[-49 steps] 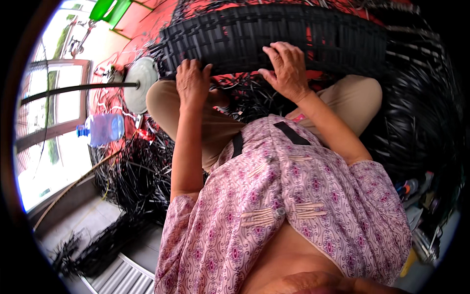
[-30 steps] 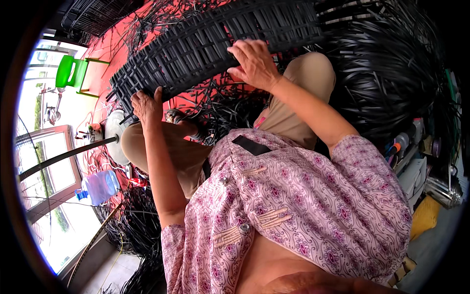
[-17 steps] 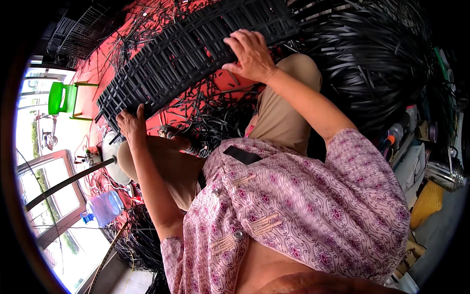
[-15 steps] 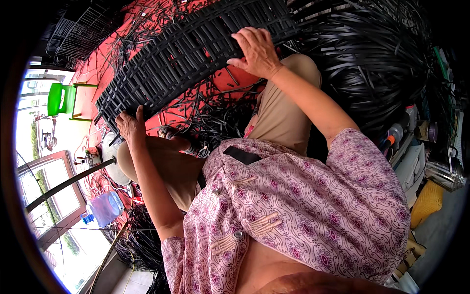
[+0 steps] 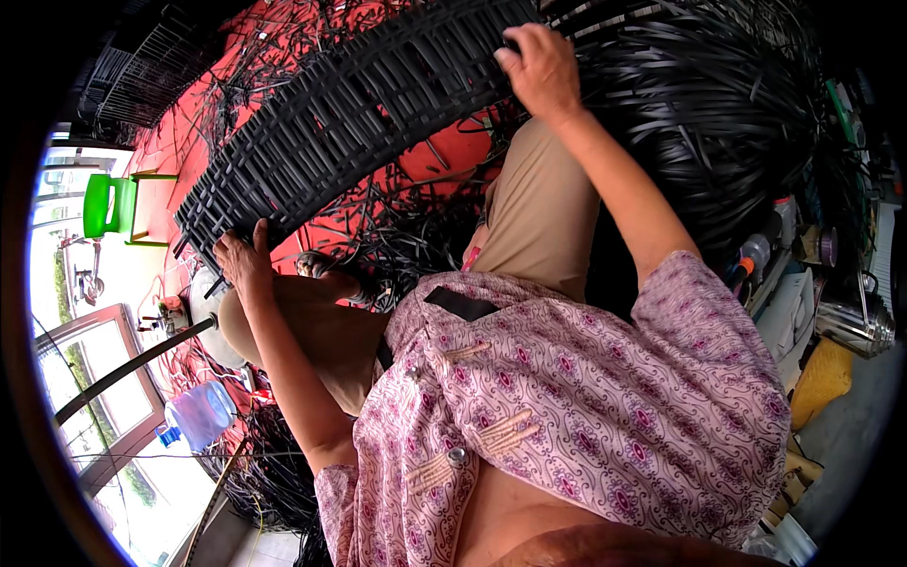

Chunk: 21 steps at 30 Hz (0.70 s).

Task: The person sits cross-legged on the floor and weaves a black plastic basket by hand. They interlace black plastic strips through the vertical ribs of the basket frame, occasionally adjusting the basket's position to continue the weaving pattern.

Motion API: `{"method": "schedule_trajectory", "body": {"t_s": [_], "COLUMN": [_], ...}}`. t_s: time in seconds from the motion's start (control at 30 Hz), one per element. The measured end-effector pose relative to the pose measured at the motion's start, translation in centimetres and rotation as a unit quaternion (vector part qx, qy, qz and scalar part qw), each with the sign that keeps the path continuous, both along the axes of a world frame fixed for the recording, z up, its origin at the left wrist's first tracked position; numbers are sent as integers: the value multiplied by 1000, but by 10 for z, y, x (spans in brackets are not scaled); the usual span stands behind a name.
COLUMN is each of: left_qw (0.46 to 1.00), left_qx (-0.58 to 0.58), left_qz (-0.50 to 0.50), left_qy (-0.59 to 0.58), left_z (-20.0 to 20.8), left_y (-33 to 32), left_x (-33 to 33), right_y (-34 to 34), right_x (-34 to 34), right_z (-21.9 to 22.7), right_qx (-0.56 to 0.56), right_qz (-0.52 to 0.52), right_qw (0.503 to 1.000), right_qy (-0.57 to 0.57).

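Observation:
A long, curved panel woven from black flat strips [image 5: 340,123] slants across my lap, from lower left to upper right. At its lower left end, my left hand [image 5: 248,265] grips the edge, with the thumb on the woven face and the fingers along the rim. My right hand [image 5: 546,68] is at the upper right end, its fingers bent and slightly blurred. Thumb and forefinger are apart there, and nothing shows between them. Whether the right fingertips touch the panel's end is hard to make out.
Loose black strips and offcuts litter the red floor covering [image 5: 406,184]. A big bundle of black strips [image 5: 699,113] stands at the right. To the left are a green chair [image 5: 109,206], a clear water jug [image 5: 203,414] and a dark pole [image 5: 132,370]. A metal flask [image 5: 855,321] lies far right.
My right hand has left the panel's upper face and moved right to its end, its fingers more curled. My left hand keeps its grip. The panel has shifted slightly left in the view.

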<state>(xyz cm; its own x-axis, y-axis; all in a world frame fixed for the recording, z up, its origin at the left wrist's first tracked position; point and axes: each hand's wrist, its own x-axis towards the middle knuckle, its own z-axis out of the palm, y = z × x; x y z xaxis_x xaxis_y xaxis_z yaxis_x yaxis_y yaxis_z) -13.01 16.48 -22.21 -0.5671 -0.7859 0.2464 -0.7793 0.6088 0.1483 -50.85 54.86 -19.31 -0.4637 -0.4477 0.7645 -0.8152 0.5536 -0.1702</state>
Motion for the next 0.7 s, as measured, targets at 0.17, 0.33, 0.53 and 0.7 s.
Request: {"method": "schedule_trajectory", "body": {"t_s": [0.17,0.33,0.53,0.7], "left_qw": [1000,1000,1000,1000], "left_qx": [-11,-2,-4,9], "left_qz": [2,5,9,18], "left_qy": [11,6,0,-7], "left_z": [0,2,2,5], "left_y": [4,5,5,7], "left_x": [-2,-1,-1,-3], "right_y": [45,58,55,46], "right_x": [-29,-15,-1,3], "right_z": [-5,-10,-1,-7], "right_qx": [133,162,143,182], "right_qz": [55,43,73,85], "right_qw": [989,986,987,979], "right_qy": [33,8,10,17]}}
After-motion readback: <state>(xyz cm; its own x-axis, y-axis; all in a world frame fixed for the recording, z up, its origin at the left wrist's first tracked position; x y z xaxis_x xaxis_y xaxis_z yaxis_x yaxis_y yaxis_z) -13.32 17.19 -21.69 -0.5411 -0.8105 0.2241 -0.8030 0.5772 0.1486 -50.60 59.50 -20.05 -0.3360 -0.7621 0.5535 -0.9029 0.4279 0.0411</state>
